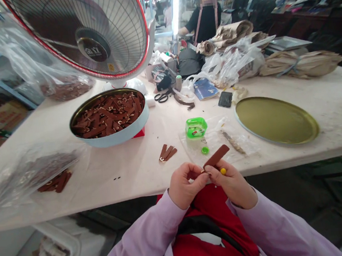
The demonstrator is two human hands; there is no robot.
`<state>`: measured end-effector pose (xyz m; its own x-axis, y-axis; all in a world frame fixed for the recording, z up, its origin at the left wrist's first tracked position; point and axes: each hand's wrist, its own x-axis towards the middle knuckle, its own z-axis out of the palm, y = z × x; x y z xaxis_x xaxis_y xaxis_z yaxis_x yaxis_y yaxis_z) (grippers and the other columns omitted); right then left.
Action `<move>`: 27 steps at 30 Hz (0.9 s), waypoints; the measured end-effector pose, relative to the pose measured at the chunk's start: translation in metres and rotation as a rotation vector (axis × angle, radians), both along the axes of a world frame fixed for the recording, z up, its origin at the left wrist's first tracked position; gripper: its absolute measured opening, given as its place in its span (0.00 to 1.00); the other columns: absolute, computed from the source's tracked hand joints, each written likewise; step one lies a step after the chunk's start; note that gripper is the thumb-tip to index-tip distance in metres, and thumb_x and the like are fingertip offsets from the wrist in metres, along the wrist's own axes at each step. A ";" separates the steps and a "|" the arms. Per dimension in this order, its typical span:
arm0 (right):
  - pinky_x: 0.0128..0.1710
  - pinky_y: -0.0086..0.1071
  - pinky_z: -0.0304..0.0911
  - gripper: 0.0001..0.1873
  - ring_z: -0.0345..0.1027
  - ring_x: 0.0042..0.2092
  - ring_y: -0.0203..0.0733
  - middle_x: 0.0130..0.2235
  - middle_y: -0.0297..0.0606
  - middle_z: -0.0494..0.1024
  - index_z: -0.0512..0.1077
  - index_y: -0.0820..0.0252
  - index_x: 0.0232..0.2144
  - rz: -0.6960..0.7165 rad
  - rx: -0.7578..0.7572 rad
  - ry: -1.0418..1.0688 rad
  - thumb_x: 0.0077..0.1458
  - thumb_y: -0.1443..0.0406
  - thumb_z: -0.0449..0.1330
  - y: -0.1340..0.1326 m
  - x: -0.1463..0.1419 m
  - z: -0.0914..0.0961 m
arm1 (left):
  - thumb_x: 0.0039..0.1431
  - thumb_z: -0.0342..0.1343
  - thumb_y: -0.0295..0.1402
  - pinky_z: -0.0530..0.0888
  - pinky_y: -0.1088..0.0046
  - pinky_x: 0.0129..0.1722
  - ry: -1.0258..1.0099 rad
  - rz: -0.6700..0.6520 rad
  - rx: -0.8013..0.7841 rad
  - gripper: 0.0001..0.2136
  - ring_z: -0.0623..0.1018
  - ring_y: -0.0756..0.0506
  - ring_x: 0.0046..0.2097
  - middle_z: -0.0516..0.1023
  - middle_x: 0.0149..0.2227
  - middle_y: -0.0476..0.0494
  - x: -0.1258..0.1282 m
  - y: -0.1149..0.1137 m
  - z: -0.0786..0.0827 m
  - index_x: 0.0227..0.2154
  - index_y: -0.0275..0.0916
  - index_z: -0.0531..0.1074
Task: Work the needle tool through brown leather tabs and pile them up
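Close to the table's front edge, my left hand [185, 185] and my right hand [233, 184] meet around a brown leather strap [218, 155]. Its free end points up and to the right. The fingers of both hands are pinched at its lower end, where a bit of metal shows; the exact grip is partly hidden. A small yellow knob [223, 171] sticks out between my right fingers; what it belongs to cannot be seen. Just beyond my hands lie a green ring-like piece [204, 150] and a green plastic dish [196, 128]. A few similar straps with metal hooks [167, 152] rest left of them.
A round tin [114, 138] full of brown straps stands at left, under a large fan [88, 35]. Tweezers [232, 142] lie on a clear bag, beside a gold tin lid [277, 119]. Scissors [163, 97] and bundles are farther back. Another person [205, 18] is behind the table.
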<state>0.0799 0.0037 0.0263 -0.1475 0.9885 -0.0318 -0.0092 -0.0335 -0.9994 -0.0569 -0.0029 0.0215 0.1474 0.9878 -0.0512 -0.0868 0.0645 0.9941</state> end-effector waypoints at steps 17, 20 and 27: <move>0.23 0.29 0.58 0.11 0.63 0.25 0.36 0.23 0.34 0.72 0.71 0.59 0.26 -0.047 0.237 -0.290 0.54 0.59 0.53 0.000 0.011 -0.004 | 0.44 0.58 0.37 0.64 0.80 0.22 -0.176 0.062 -0.209 0.12 0.68 0.55 0.20 0.68 0.17 0.53 0.014 0.000 0.012 0.22 0.36 0.61; 0.28 0.32 0.62 0.09 0.67 0.28 0.40 0.26 0.38 0.75 0.72 0.58 0.28 -0.097 0.350 -0.423 0.53 0.61 0.54 -0.002 0.012 -0.005 | 0.44 0.59 0.38 0.63 0.80 0.21 -0.175 0.021 -0.212 0.13 0.67 0.55 0.20 0.68 0.16 0.53 0.014 0.001 0.010 0.22 0.36 0.60; 0.32 0.35 0.64 0.07 0.70 0.31 0.43 0.27 0.39 0.77 0.73 0.56 0.27 -0.164 0.500 -0.567 0.51 0.63 0.55 -0.005 0.014 -0.001 | 0.44 0.59 0.38 0.63 0.79 0.22 -0.163 0.076 -0.171 0.14 0.67 0.55 0.20 0.67 0.17 0.54 0.018 -0.002 0.008 0.21 0.37 0.60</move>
<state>0.0937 -0.0016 0.0252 -0.0927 0.9131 0.3970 0.5428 0.3806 -0.7487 -0.0386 -0.0052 0.0295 0.0925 0.9753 -0.2004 -0.2559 0.2178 0.9418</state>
